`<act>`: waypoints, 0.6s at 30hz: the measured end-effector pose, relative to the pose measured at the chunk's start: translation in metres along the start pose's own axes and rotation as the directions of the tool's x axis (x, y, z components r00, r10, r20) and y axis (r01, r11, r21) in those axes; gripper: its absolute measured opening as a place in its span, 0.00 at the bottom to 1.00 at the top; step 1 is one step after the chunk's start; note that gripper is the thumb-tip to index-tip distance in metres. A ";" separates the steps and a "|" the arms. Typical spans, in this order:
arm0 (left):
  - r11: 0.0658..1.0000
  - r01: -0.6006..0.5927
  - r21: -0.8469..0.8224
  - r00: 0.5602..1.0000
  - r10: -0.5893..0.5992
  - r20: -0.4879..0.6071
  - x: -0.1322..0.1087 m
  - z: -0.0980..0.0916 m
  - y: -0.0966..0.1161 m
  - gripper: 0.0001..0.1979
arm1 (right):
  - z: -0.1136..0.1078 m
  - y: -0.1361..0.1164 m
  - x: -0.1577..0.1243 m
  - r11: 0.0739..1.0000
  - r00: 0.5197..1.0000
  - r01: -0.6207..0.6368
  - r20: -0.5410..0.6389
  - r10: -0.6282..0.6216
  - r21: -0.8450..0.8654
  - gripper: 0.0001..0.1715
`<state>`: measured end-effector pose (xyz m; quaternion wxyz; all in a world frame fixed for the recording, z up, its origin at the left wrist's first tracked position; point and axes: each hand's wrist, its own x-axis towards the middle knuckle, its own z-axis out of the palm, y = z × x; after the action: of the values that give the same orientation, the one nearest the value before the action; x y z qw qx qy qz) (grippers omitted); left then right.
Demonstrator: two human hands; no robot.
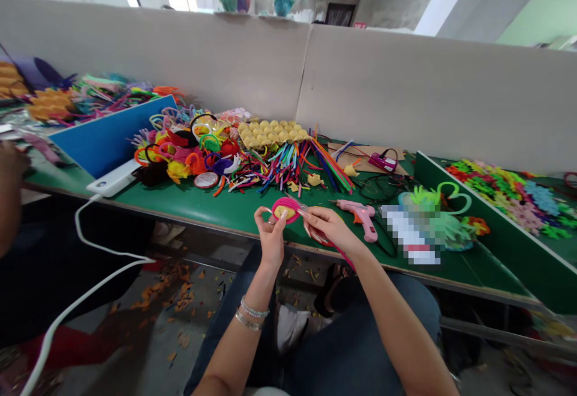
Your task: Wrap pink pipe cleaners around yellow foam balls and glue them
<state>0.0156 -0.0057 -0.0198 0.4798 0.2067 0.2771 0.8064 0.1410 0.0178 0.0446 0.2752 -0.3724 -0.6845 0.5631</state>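
Note:
Pinched in my left hand [271, 237] is a small yellow egg-carton cup [283, 212] with magenta pipe cleaner [285, 202] around its edge. My right hand [331, 228] is closed at the cup's right side on what looks like a pair of scissors [317, 235], its reddish handle loops showing below the fingers. A magenta strand trails under the right wrist; where it starts is hidden. Just right of that hand, a pink glue gun [360, 216] lies on the green table [234, 208].
Behind my hands are an egg-carton tray [270, 133], loose pipe cleaners [288, 164] and a colourful craft pile [189, 149]. A blue divider [119, 131] and white power strip [115, 178] stand left, a green divider [487, 228] right. A co-worker's arm [9, 191] shows at far left.

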 end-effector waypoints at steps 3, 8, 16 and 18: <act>1.000 0.004 -0.018 1.000 -0.004 -0.009 0.000 -0.002 0.000 0.26 | 0.000 0.000 0.000 1.000 1.000 0.003 0.015 -0.003 -0.012 0.24; 0.999 0.012 -0.032 1.000 -0.012 -0.007 -0.001 -0.005 -0.001 0.25 | 0.000 -0.005 -0.003 0.999 1.000 0.021 0.016 -0.020 -0.047 0.24; 0.997 0.006 0.076 0.998 -0.011 0.061 0.003 -0.008 0.002 0.26 | -0.004 -0.006 -0.002 0.994 0.998 0.055 0.010 -0.054 -0.099 0.26; 0.992 -0.025 0.122 0.997 0.016 0.074 0.004 -0.009 0.003 0.26 | -0.004 -0.007 -0.001 0.994 0.999 0.048 0.006 -0.048 -0.102 0.26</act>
<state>0.0063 -0.0055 -0.0243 0.4674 0.2677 0.3063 0.7848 0.1437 0.0183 0.0526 0.2681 -0.3684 -0.7216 0.5213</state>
